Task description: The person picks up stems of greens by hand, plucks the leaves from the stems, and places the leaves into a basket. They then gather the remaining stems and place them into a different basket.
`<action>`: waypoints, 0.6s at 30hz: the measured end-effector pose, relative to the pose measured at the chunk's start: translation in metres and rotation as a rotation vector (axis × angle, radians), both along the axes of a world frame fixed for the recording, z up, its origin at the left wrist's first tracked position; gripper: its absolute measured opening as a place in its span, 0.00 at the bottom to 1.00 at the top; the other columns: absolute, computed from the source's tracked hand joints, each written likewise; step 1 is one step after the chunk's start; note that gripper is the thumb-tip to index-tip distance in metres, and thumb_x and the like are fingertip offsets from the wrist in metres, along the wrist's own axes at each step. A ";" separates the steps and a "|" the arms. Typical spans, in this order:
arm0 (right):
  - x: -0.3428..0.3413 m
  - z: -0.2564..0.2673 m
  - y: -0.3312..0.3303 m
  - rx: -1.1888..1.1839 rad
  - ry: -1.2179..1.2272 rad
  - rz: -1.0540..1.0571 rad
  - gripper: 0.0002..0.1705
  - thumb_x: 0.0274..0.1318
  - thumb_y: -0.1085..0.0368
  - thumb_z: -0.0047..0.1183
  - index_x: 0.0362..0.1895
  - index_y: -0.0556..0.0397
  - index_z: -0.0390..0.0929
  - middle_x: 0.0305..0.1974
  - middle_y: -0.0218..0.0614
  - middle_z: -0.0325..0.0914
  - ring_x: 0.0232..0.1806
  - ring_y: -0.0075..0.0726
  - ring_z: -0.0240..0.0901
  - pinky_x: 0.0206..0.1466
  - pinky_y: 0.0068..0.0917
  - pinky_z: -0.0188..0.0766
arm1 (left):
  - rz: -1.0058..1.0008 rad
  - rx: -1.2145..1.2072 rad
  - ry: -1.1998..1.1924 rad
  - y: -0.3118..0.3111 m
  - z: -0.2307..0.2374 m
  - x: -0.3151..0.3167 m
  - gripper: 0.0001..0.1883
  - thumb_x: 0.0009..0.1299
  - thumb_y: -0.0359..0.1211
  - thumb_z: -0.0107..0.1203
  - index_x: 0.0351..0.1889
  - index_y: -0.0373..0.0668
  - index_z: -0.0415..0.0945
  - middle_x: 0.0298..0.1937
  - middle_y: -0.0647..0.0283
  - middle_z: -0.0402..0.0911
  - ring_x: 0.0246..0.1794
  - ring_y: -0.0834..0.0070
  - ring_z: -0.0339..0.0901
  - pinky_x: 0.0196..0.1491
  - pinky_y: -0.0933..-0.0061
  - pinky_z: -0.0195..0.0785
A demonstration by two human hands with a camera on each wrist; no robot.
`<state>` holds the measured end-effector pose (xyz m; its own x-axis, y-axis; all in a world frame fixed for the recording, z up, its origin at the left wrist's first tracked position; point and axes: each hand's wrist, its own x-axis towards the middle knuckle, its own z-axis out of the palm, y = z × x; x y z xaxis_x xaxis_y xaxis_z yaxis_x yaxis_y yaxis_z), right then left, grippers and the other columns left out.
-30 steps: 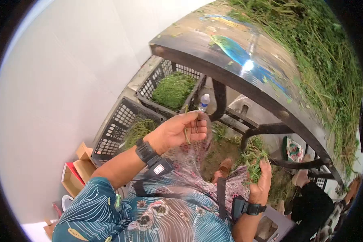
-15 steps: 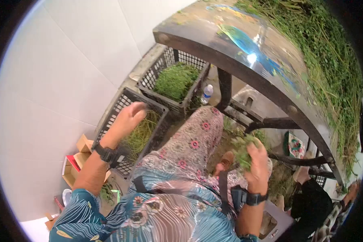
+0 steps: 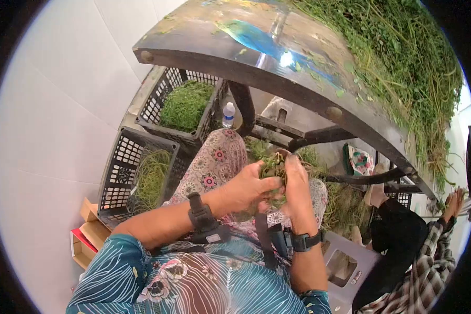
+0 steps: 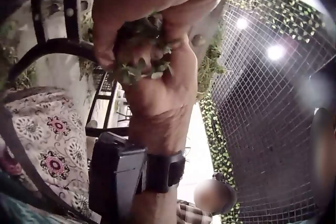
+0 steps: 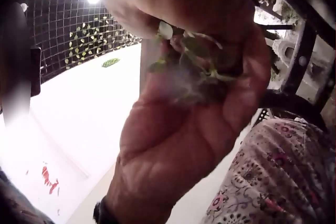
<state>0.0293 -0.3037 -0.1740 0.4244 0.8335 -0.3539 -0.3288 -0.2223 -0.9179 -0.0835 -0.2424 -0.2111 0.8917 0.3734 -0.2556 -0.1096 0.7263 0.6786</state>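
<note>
A small bunch of leafy green stems (image 3: 271,165) is held between my two hands above my lap. My right hand (image 3: 298,193) grips it, fingers curled round the stems. From the other side my left hand (image 3: 244,191) has come up against the bunch, thumb and fingers closed on the greens. In the left wrist view, leaves (image 4: 137,71) stick out between the hands. The right wrist view shows the leaves (image 5: 197,71) in front of a cupped palm, and the stems' lower ends are mostly hidden by fingers.
A black crate (image 3: 110,175) of long bare stems (image 3: 153,178) stands to the left. Behind it, another crate (image 3: 150,128) holds cut greens (image 3: 187,106). A water bottle (image 3: 228,115) is beside it. The table (image 3: 204,39) bears heaped greens (image 3: 403,63). Another person (image 3: 418,261) sits at right.
My left hand, which held a few stems and then moved over the near crate with none visible, has swung right to the bunch in my right hand. The head view has shifted.
</note>
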 end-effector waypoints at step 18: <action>0.006 -0.043 -0.008 0.081 -0.243 -0.119 0.16 0.64 0.56 0.39 0.44 0.55 0.71 0.33 0.33 0.75 0.20 0.19 0.64 0.18 0.17 0.61 | -0.069 0.093 0.259 0.010 0.007 0.001 0.05 0.64 0.30 0.53 0.36 0.41 0.73 0.27 0.70 0.75 0.22 0.84 0.71 0.24 0.83 0.66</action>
<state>0.0357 -0.3113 -0.2165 0.5855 0.7939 -0.1640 -0.1164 -0.1179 -0.9862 -0.0825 -0.2325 -0.2046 0.8252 0.3468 -0.4459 0.1235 0.6595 0.7415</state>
